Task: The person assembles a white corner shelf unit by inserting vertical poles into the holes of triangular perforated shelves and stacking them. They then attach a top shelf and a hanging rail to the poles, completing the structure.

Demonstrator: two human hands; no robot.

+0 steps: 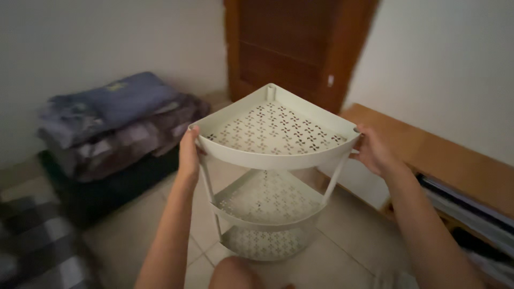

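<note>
Now holding a pale 3-tier corner shelf rack (274, 171) w/ both hands, up off the tiled floor (342, 262), roughly mid-frame. Left hand (188, 155) clenched on the top tier's left corner, fingers wrapped over the rim. Right hand (372, 151) grasping the top tier's right corner, thumb on the rim. Rack upright, curved front edge facing the camera, pointed back corner aimed at the brown wooden door (300, 48). Tiers perforated w/ small cut-out patterns, joined by thin posts; bottom tier just above a bare knee (235, 273). Stack of folded blankets (115, 123) on a dark box to the left, near the wall. Checked fabric (37, 241) at lower left. Wooden shelf unit (444, 155) along the right wall, flat items on its lower level.
</note>
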